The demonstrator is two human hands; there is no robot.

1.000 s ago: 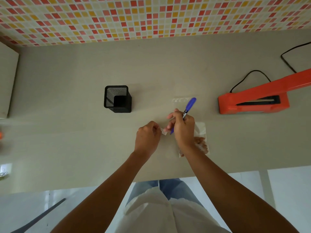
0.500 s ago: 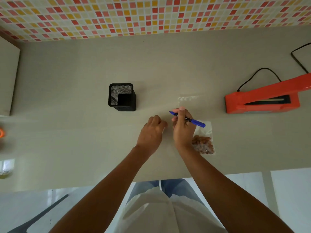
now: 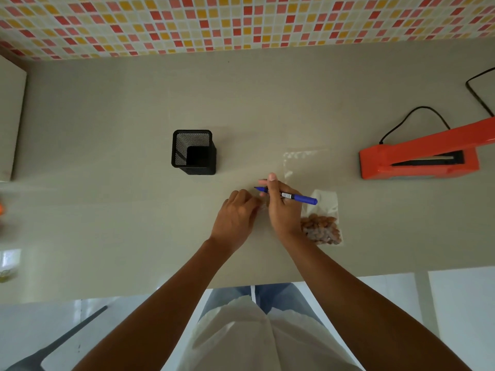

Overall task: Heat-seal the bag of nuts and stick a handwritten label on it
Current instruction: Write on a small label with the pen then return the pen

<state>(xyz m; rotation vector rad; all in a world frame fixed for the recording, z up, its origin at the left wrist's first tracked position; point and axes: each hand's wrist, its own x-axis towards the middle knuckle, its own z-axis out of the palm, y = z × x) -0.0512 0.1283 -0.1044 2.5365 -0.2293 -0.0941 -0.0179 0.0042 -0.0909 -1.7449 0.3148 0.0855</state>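
A clear bag of nuts (image 3: 322,222) lies flat on the beige counter (image 3: 134,223), just right of my right wrist. My right hand (image 3: 281,207) grips a blue pen (image 3: 300,197) that lies nearly level, tip pointing left. My left hand (image 3: 237,218) rests knuckles-up beside it, fingers curled on a small label piece (image 3: 263,207) that shows only as a sliver between the two hands. The orange heat sealer (image 3: 417,159) sits at the right with its arm raised.
A black mesh pen holder (image 3: 194,152) stands left of the hands. A clear plastic sheet (image 3: 302,163) lies behind my right hand. The sealer's black cord (image 3: 412,116) loops at the back right. A tiled wall bounds the counter's far side.
The pen has swung from upright, cap away from me, to nearly level with its tip pointing left. Both hands stayed together over the label piece and shifted only slightly.
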